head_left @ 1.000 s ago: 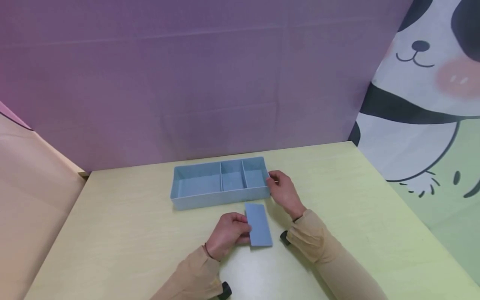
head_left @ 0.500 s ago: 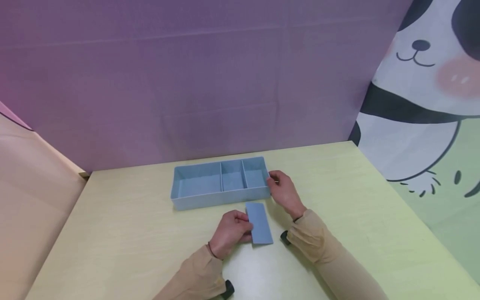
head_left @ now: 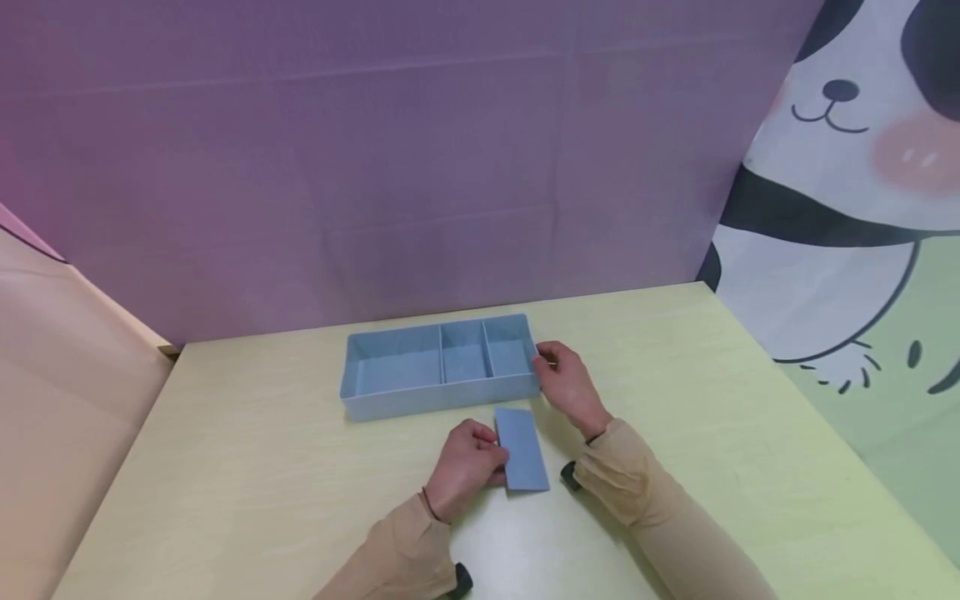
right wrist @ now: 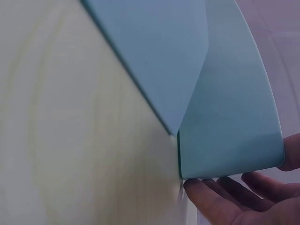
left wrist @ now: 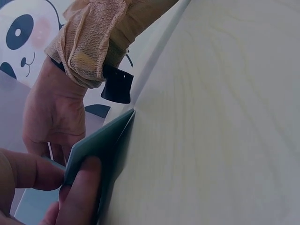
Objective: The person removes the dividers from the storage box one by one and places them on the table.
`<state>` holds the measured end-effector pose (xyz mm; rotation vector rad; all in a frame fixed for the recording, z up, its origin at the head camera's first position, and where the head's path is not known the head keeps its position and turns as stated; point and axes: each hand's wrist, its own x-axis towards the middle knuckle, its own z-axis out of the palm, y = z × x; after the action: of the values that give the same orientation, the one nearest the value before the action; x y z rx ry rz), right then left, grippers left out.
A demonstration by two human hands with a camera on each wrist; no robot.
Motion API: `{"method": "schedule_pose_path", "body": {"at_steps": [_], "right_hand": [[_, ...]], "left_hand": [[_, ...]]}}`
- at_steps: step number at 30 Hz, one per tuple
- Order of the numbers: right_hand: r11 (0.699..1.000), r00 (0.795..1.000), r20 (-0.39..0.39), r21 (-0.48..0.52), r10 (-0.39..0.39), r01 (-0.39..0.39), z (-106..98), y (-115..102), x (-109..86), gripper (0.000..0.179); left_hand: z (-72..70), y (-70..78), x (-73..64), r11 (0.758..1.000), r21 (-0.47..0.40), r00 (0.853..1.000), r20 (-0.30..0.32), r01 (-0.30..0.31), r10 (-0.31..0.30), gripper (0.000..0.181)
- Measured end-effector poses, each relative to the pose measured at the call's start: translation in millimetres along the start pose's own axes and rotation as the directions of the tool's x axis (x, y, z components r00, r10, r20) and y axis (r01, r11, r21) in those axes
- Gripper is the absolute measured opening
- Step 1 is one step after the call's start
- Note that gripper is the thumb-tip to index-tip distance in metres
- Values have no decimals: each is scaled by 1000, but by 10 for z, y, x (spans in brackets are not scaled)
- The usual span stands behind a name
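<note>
In the head view I am looking at a pale wooden table point(head_left: 225, 450), its faint grain showing more clearly in both wrist views. Behind its far edge I am seeing a purple cloth point(head_left: 315, 183) hanging, with faint creases running across and down it. Along the right side a panda drawing point(head_left: 813, 292) is smiling, pink-cheeked, against a light green backdrop point(head_left: 907, 450). On the left I am viewing a pale pinkish sheet point(head_left: 67, 400) bordering the table.
</note>
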<state>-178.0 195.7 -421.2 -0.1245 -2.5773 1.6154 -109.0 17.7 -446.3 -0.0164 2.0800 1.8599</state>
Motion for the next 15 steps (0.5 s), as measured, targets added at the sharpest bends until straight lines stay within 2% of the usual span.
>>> {"method": "schedule_pose_path", "body": {"at_steps": [7,15], "right_hand": [[1000,1000,2,2,-4,4,7,3,2,35],[1000,1000,5,4,-5,5,13,11,6,34]], "left_hand": [[9,-10,2,999,37,1000,-22,3,-3,20],[26,-6,13,998,65,998,-52,-22,25,19]]}}
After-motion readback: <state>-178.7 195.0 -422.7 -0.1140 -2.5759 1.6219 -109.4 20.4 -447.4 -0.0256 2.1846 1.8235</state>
